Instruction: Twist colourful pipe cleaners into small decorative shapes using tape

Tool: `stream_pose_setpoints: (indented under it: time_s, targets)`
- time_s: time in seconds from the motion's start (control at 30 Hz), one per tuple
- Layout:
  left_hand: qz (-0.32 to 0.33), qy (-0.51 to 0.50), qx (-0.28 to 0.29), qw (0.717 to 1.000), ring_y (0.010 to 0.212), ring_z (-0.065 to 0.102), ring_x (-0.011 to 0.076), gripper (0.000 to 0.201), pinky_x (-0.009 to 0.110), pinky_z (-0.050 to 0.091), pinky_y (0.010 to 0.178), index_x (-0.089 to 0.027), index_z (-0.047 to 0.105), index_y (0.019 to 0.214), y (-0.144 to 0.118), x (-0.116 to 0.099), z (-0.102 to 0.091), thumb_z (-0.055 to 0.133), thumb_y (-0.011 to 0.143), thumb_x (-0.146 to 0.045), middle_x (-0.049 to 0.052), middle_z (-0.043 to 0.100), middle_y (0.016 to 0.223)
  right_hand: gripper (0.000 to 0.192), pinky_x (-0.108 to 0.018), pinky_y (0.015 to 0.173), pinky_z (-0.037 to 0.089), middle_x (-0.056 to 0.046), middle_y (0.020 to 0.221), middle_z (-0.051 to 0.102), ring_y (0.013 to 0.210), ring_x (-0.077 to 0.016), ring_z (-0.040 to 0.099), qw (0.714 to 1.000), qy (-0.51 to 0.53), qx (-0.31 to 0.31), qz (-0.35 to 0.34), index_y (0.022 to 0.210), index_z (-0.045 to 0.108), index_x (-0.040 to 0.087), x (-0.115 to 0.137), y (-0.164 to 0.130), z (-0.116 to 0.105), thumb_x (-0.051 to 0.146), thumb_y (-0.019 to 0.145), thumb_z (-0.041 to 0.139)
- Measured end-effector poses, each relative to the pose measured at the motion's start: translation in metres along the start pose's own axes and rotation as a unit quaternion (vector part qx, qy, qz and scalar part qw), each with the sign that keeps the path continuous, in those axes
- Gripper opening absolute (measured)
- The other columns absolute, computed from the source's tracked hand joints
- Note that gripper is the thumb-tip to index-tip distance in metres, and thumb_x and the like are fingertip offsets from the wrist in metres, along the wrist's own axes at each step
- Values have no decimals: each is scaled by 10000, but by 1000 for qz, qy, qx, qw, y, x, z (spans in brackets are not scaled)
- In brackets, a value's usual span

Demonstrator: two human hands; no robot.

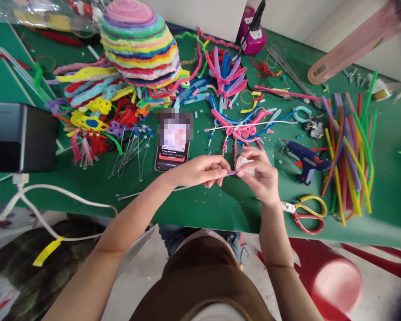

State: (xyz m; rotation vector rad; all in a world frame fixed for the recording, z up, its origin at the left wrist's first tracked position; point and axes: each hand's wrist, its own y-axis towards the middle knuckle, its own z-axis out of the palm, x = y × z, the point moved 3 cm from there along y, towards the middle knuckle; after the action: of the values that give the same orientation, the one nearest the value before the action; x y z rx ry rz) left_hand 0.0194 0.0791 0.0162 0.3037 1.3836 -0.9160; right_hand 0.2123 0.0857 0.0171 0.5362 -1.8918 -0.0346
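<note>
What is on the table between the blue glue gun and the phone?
In the head view, both hands meet there: the left hand pinches a thin purple strip, the right hand holds a small round roll. Beaded pink pieces lie just behind.

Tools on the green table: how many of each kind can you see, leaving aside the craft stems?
Glue gun, blue, right of the hands: 1
Scissors, yellow and red handles: 1
Phone, left of the hands: 1
Purple device at the far edge: 1
Total: 4
The left hand and right hand pinch a small purple strip between them.
</note>
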Motion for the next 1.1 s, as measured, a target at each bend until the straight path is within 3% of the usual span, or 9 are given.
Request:
stream_pose_setpoints:
  time_s: [0.1, 0.23, 0.3, 0.4, 0.63, 0.83, 0.97, 1.1]
  targets:
    - [8, 35, -12, 999, 570, 453, 73, 224, 212, 350, 535, -149, 583, 955, 5, 3, 4, 504, 942, -358, -32, 535, 667, 79, -364, 846, 540, -32, 1007, 696, 986, -192, 662, 997, -38, 71, 18, 861, 726, 269, 5, 1, 2, 332, 827, 691]
    - [-5, 60, -21, 998, 603, 439, 86, 254, 236, 342, 585, -152, 573, 891, 8, 5, 5, 451, 959, -364, -30, 498, 674, 229, -277, 657, 480, -2, 832, 714, 667, -126, 623, 965, -218, 37, 138, 1055, 696, 242, -3, -1, -17, 311, 841, 651]
    - [-8, 53, -21, 998, 600, 431, 89, 251, 240, 332, 586, -158, 548, 869, 8, 5, 5, 435, 964, -361, -30, 496, 669, 191, -268, 632, 442, -8, 835, 726, 674, -135, 628, 932, -322, 21, 164, 994, 719, 236, -6, -3, -26, 302, 827, 655]
    - [-14, 45, -16, 999, 613, 442, 96, 232, 242, 332, 588, -164, 534, 864, 8, 4, 5, 437, 962, -351, -28, 496, 668, 144, -257, 594, 393, -21, 928, 754, 758, -164, 667, 902, -392, 51, 174, 922, 736, 241, -9, -6, -26, 292, 829, 638]
    - [-28, 40, 0, 999, 598, 435, 88, 229, 241, 336, 588, -164, 534, 856, 9, 8, 7, 448, 961, -349, -25, 508, 681, 170, -255, 573, 349, -22, 940, 755, 745, -157, 655, 888, -412, 104, 175, 874, 727, 236, -8, -6, -11, 231, 858, 557]
    - [-35, 41, 2, 999, 588, 430, 86, 224, 242, 333, 580, -162, 537, 854, 10, 9, 7, 452, 960, -340, -21, 513, 680, 217, -264, 614, 396, -42, 926, 727, 793, -186, 662, 887, -411, 99, 185, 998, 698, 223, -5, -7, -22, 217, 818, 577]
    - [-31, 35, -6, 999, 583, 425, 83, 214, 239, 330, 572, -158, 533, 842, 10, 8, 5, 454, 956, -321, -20, 512, 678, 181, -275, 656, 427, -53, 899, 724, 792, -190, 669, 898, -377, 92, 206, 946, 693, 198, -6, -9, -27, 196, 816, 568]
    - [-35, 37, -10, 999, 573, 417, 80, 218, 236, 326, 566, -160, 531, 838, 10, 7, 4, 454, 956, -327, -21, 513, 678, 175, -280, 659, 414, -54, 907, 737, 809, -200, 675, 889, -390, 104, 217, 925, 690, 203, -5, -10, -25, 193, 834, 542]
